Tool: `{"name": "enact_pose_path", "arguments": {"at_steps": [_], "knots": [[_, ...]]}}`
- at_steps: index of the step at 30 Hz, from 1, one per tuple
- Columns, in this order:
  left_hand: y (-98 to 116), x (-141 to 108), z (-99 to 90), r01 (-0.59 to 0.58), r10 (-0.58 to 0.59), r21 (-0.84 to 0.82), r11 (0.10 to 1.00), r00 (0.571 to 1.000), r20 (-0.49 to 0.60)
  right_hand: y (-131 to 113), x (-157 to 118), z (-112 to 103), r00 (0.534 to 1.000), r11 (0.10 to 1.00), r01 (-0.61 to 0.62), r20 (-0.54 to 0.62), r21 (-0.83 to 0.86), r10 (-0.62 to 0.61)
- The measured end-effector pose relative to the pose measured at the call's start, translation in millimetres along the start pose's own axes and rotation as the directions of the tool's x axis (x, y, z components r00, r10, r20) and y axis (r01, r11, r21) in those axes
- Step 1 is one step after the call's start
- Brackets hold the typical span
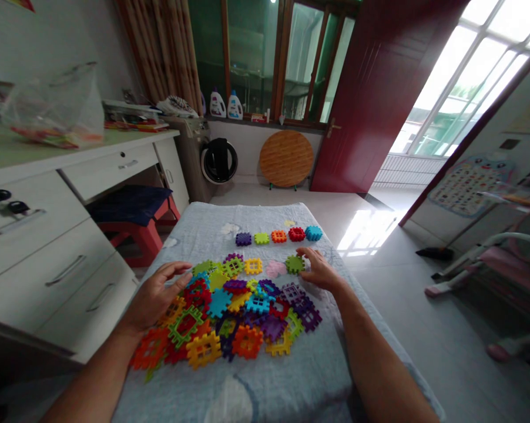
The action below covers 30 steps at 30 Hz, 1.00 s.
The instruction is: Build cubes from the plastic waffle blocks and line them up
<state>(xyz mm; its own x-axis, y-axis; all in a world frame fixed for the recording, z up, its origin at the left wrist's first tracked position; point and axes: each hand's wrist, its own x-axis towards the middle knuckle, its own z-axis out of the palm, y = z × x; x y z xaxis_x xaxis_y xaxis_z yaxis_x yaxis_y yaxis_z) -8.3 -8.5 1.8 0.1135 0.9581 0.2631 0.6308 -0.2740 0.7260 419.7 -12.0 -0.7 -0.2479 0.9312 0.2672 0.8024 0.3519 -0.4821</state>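
Note:
A pile of colourful plastic interlocking building tiles (221,302) lies across the cloth-covered table (242,388). My left hand (159,294) is at the pile's left edge, thumb and fingers apart, fingertips close to green and blue tiles. To the right, my right hand (320,269) has its thumb and fingers at the right edge of a green square tile (295,264). Behind the pile stands a row of small blocks: a purple block (243,239), a lime block (261,238), an orange block (278,236), a red block (297,234) and a blue block (313,233).
A white desk (71,235) with drawers stands at the left, with a blue-topped red stool (133,205) beside it. Beyond the table are a washing machine (194,153), a round wooden tabletop (286,158) and a red door (371,106). A pink-seated chair (503,264) is at the right.

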Motion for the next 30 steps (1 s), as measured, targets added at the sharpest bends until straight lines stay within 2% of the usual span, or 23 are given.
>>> {"name": "enact_pose_path", "arguments": {"at_steps": [4, 10, 13, 16, 17, 19, 21, 23, 27, 30], "knots": [[1, 0, 1.2, 0.005, -0.005, 0.002, 1.0, 1.0, 0.007, -6, 0, 1, 0.996, 0.998, -0.054, 0.066, -0.034, 0.056], [6, 0, -0.4, -0.028, 0.028, 0.027, 0.999, 0.999, -0.021, -2, 2, 4, 0.995, 0.998, -0.069, 0.075, -0.01, 0.069], [22, 1, -4.9, -0.099, 0.106, 0.106, 0.989, 0.993, -0.059, -1, 4, 5, 0.998, 0.998, -0.054, 0.045, 0.033, 0.053], [54, 1, -5.6, -0.195, 0.209, 0.197, 0.961, 0.977, -0.051, -11, 5, 8, 1.0, 0.993, -0.026, -0.007, 0.114, 0.027], [67, 1, -3.5, -0.22, 0.23, 0.209, 0.953, 0.973, -0.023, -16, 6, 10, 1.0, 0.989, -0.006, -0.023, 0.149, 0.009], [94, 3, 5.9, -0.293, 0.275, 0.203, 0.934, 0.955, 0.113, -31, 7, 14, 0.998, 0.977, 0.05, -0.055, 0.207, -0.039], [117, 8, 21.6, -0.377, 0.334, 0.168, 0.911, 0.912, 0.237, -46, 7, 18, 0.991, 0.965, 0.117, -0.088, 0.233, -0.098], [132, 16, 40.4, -0.445, 0.389, 0.14, 0.885, 0.87, 0.303, -60, 7, 21, 0.981, 0.954, 0.179, -0.115, 0.24, -0.155], [142, 35, 71.0, -0.493, 0.411, 0.132, 0.86, 0.822, 0.393, -76, 5, 24, 0.966, 0.937, 0.243, -0.148, 0.251, -0.211], [143, 42, 79.8, -0.497, 0.394, 0.133, 0.858, 0.8, 0.452, -79, 3, 24, 0.957, 0.928, 0.268, -0.183, 0.257, -0.225]]}}
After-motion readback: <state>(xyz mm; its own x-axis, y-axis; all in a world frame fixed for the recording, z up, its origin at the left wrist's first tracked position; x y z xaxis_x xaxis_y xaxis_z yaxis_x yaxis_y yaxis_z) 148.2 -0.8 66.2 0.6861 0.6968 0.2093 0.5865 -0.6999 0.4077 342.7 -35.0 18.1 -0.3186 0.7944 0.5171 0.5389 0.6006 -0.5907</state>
